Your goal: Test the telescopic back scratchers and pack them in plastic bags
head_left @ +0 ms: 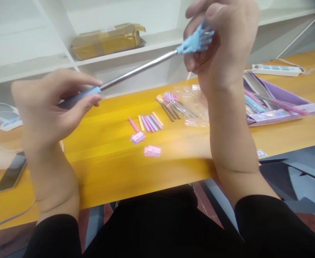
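A telescopic back scratcher (138,73) is held up slantwise above the table, its metal rod drawn out. My left hand (47,104) is closed round its light blue handle, thumb and forefinger near the rod end. At the other end, my right hand (222,39) curls its fingers about the blue claw head, with the thumb above the tines; the exact contact is partly hidden. Below, on the table (106,161), lie several coloured handle sleeves (149,122) in a row. Several claw heads on metal rods (170,104) lie beside them, with small pink cards (152,151) nearer me.
Clear plastic bags (196,120) lie by the rods. On the right stands an open purple box (289,95) holding more back scratchers, with a power strip (278,69) behind. A phone (11,172) lies left. A taped parcel (109,41) sits on the shelf.
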{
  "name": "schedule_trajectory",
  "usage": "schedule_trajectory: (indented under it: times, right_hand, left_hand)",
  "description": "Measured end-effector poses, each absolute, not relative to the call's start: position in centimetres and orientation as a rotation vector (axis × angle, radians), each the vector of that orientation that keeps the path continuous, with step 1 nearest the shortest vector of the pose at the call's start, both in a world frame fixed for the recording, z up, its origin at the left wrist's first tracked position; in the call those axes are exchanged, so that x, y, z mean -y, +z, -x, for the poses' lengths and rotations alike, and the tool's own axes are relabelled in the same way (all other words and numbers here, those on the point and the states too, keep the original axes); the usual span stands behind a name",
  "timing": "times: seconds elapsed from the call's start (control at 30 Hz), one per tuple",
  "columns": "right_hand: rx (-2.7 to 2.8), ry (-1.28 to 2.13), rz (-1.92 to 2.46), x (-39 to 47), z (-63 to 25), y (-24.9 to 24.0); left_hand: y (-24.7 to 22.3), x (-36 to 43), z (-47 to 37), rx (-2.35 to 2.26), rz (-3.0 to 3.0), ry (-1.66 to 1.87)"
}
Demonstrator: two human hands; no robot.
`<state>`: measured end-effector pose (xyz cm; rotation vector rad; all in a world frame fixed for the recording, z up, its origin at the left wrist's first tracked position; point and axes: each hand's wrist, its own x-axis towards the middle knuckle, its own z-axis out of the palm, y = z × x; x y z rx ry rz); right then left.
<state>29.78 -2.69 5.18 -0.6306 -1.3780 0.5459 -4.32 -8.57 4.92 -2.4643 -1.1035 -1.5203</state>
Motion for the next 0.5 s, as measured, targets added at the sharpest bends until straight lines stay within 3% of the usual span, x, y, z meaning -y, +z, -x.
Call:
schedule_trajectory:
  times: [0.17,0.37,0.5]
  right_hand:
    - [1.428,0.302,0.533,2.9,-29.1,4.5]
    - [1.444,0.299,0.420,1.4,-28.0,3.9]
    - [1.481,0.350,0.381,1.0,-28.2,3.8]
  left_hand:
    - [5.3,8.2,5.6,1.031,2.474,-1.232]
    - [5.7,8.4,6.0,1.013,2.525,-0.981]
    - [5.6,8.5,5.9,1.042,2.484,-1.019]
